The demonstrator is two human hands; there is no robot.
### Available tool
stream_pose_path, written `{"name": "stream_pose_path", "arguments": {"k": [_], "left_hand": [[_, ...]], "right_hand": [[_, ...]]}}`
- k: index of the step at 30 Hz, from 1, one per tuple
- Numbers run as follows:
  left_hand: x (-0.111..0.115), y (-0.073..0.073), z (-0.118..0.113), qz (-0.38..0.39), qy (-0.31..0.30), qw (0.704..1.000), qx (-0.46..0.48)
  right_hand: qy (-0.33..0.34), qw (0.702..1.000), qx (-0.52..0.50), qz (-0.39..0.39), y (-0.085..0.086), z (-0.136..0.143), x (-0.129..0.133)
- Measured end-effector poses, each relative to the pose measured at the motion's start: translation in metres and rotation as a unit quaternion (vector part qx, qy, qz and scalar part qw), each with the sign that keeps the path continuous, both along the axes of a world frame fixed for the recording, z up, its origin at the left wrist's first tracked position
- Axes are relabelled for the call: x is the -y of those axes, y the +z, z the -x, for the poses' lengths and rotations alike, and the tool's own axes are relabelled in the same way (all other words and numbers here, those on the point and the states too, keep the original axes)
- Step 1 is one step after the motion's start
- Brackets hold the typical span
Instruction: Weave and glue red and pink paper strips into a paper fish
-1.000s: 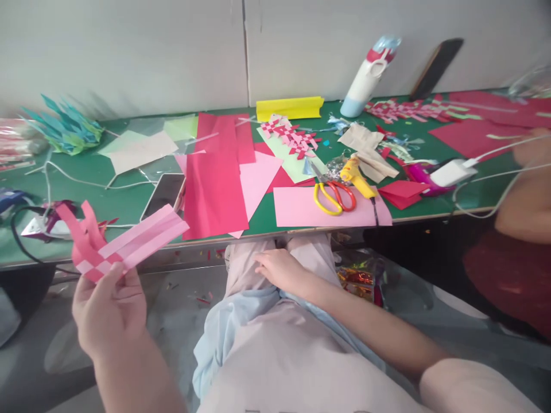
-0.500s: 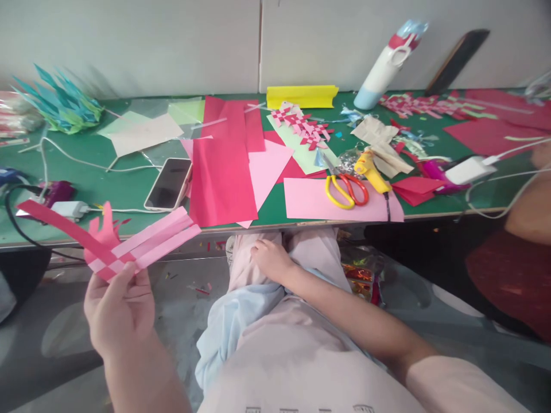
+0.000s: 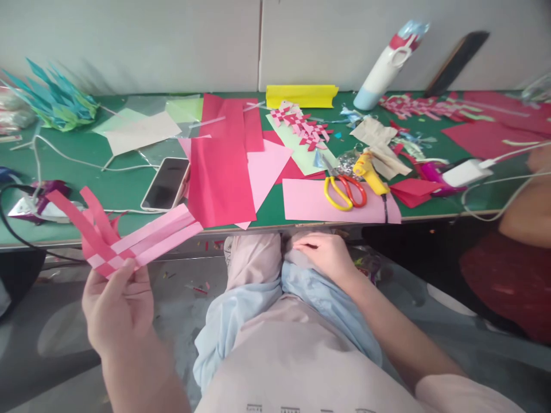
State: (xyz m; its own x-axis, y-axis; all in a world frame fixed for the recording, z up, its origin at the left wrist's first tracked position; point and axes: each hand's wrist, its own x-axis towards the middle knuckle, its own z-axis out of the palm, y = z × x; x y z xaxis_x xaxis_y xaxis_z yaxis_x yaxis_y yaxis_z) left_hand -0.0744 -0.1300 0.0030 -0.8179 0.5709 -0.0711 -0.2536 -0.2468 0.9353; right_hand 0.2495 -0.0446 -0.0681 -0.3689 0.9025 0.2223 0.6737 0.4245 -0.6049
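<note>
My left hand (image 3: pixel 118 304) is closed at the lower left. Thumb and fingers pinch a woven paper strip piece (image 3: pixel 105 261), its base a red and pale pink check. Loose red strips splay up and left from the weave, and pink strips point right. Over my lap, my right hand (image 3: pixel 325 252) rests near my thigh, loosely bent, with a gap between its fingers and nothing visible in it. Nearest it on the table lie a pink paper sheet (image 3: pixel 303 201), scissors with yellow and red handles (image 3: pixel 344 192) and a yellow glue gun (image 3: pixel 370 172).
Red paper sheets (image 3: pixel 221 183) and a phone (image 3: pixel 166 183) lie at mid-table. Woven pink pieces (image 3: pixel 301 126) rest behind. A teal folded-paper piece (image 3: pixel 60 97), white cables and a power strip (image 3: pixel 43 201) occupy the left. A bottle (image 3: pixel 383 71) stands at the back; another person's arm (image 3: pixel 525 201) is at right.
My right hand has moved right, from one thigh to the other. My left hand keeps its pinch, while the red strips have swung upright and to the right.
</note>
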Motion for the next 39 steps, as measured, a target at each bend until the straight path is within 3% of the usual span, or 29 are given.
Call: {"name": "stream_pose_path", "arguments": {"k": [8,12,16,18,21,25,29,34,39], "left_hand": [[-0.015,0.006,-0.015,0.002,-0.035,0.999,-0.008],[-0.019,0.007,-0.019,-0.002,-0.066,0.998,-0.020],[-0.022,0.007,-0.020,-0.017,-0.079,0.996,-0.042],[-0.025,0.006,-0.021,-0.012,-0.078,0.996,-0.043],[-0.033,0.005,-0.024,0.025,-0.117,0.992,-0.025],[-0.050,0.010,-0.036,0.084,-0.264,0.961,0.023],[-0.081,0.020,-0.057,0.108,-0.397,0.911,0.017],[-0.133,0.010,-0.075,0.171,-0.488,0.846,-0.133],[-0.166,-0.007,-0.075,0.291,-0.422,0.781,-0.358]], "right_hand": [[-0.203,0.969,-0.138,0.019,0.038,-0.062,-0.001],[-0.295,0.934,-0.196,-0.057,0.063,-0.086,-0.003],[-0.328,0.880,-0.292,-0.182,0.081,-0.097,-0.009],[-0.325,0.864,-0.328,-0.201,0.085,-0.096,-0.012],[-0.304,0.886,-0.319,-0.147,0.084,-0.085,-0.013],[-0.237,0.926,-0.295,0.004,0.078,-0.061,-0.018],[-0.171,0.916,-0.351,0.090,0.076,-0.042,-0.034],[-0.072,0.918,-0.374,0.109,0.091,-0.032,-0.065],[-0.005,0.932,-0.345,0.112,0.113,-0.023,-0.098]]}}
